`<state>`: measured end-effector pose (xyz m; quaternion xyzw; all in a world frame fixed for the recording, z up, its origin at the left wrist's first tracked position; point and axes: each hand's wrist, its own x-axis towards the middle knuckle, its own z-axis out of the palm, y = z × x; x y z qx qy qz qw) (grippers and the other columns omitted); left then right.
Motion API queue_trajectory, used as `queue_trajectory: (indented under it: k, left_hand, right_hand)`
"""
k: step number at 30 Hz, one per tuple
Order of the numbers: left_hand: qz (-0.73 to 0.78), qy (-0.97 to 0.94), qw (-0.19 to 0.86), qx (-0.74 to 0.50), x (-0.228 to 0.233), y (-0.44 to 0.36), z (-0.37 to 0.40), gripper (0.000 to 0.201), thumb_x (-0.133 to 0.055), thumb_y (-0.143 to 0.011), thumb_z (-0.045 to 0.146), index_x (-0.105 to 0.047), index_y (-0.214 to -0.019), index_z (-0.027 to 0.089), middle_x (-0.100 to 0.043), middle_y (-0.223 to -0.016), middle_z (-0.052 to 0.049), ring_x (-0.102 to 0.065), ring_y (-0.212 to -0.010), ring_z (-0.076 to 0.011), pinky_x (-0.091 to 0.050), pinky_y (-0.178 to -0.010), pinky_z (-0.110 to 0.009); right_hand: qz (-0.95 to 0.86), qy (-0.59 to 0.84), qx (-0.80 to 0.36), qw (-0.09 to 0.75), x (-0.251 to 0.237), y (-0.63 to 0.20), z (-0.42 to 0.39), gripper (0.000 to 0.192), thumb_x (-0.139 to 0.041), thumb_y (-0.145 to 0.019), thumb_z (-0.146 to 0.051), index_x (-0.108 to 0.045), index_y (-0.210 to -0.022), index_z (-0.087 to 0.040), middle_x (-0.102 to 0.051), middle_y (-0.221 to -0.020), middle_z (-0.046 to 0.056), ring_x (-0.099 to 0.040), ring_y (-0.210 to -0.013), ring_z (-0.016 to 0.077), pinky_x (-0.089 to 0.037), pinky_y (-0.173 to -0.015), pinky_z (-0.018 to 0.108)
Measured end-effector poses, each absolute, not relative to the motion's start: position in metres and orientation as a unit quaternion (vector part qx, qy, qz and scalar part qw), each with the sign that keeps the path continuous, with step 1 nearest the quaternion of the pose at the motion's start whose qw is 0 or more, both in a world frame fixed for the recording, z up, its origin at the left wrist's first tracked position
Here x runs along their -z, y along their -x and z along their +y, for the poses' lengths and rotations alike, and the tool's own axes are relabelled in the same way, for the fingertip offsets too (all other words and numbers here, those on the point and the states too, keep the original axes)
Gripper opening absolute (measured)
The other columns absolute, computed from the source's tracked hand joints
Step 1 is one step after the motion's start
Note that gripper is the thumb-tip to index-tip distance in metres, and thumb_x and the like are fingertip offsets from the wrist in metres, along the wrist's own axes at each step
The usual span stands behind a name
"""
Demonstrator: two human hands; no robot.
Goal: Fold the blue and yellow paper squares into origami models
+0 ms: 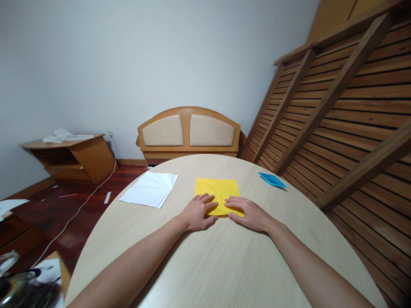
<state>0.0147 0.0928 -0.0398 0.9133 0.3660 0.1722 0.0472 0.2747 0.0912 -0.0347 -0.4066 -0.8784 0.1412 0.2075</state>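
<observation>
With both my hands flat and unclenched on the near edge of the yellow paper (218,191), left hand (198,212) and right hand (248,212) side by side, the sheet stretches straight away from me across the desk (205,265).

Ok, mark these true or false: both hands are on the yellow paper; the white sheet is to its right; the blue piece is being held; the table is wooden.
1. Both hands rest on the yellow paper: true, left hand and right hand lie flat on its near edge.
2. White sheet lies to its right: false, to its left.
3. Blue folded piece is held: false, it lies untouched on the table.
4. The table is light wood: true.
</observation>
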Motion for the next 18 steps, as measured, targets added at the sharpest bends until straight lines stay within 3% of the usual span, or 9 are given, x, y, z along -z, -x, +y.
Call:
queue_trajectory:
  k: [3,7,11,14,18]
  left_hand:
    - [0.348,-0.916,0.040,-0.197,0.040,-0.016,0.094,0.037,-0.059,-0.085,0.028,-0.067,-0.120,0.018,-0.058,-0.137,-0.012,-0.053,-0.126,-0.0290,-0.040,-0.109,-0.044]
    - [0.350,-0.908,0.072,-0.221,0.039,-0.016,0.096,0.027,-0.051,-0.089,0.021,-0.071,-0.106,0.019,-0.068,-0.122,-0.008,-0.061,-0.116,-0.0227,-0.045,-0.103,-0.035]
    - [0.393,-0.889,0.090,-0.216,0.034,-0.015,0.096,0.025,-0.046,-0.093,0.024,-0.070,-0.094,0.019,-0.074,-0.100,-0.006,-0.068,-0.092,-0.0189,-0.051,-0.084,-0.028]
    - [0.434,-0.875,0.077,-0.201,0.032,-0.014,0.097,0.028,-0.045,-0.095,0.030,-0.068,-0.083,0.019,-0.072,-0.079,-0.005,-0.067,-0.072,-0.0177,-0.048,-0.069,-0.026]
    - [0.445,-0.867,0.076,-0.211,0.031,-0.012,0.098,0.026,-0.048,-0.094,0.034,-0.069,-0.087,0.019,-0.073,-0.079,-0.004,-0.067,-0.071,-0.0182,-0.045,-0.065,-0.026]
  right_hand:
    - [-0.874,0.415,-0.138,0.211,0.035,-0.279,0.093,0.042,-0.058,-0.091,-0.047,-0.068,-0.124,-0.024,-0.063,-0.135,0.008,-0.055,-0.128,0.0271,-0.039,-0.113,0.046]
    - [-0.866,0.417,-0.158,0.227,0.037,-0.289,0.097,0.044,-0.063,-0.087,-0.047,-0.068,-0.125,-0.024,-0.065,-0.133,0.008,-0.056,-0.127,0.0278,-0.040,-0.112,0.046]
    - [-0.848,0.440,-0.168,0.243,0.039,-0.299,0.099,0.048,-0.066,-0.085,-0.044,-0.065,-0.127,-0.022,-0.065,-0.132,0.009,-0.059,-0.123,0.0284,-0.043,-0.109,0.046]
    - [-0.833,0.458,-0.165,0.264,0.040,-0.303,0.102,0.037,-0.062,-0.087,-0.037,-0.069,-0.120,-0.022,-0.069,-0.126,0.008,-0.063,-0.116,0.0273,-0.046,-0.105,0.044]
    - [-0.816,0.465,-0.193,0.284,0.041,-0.304,0.106,0.026,-0.050,-0.095,-0.035,-0.071,-0.106,-0.023,-0.074,-0.110,0.007,-0.069,-0.100,0.0257,-0.052,-0.089,0.039]
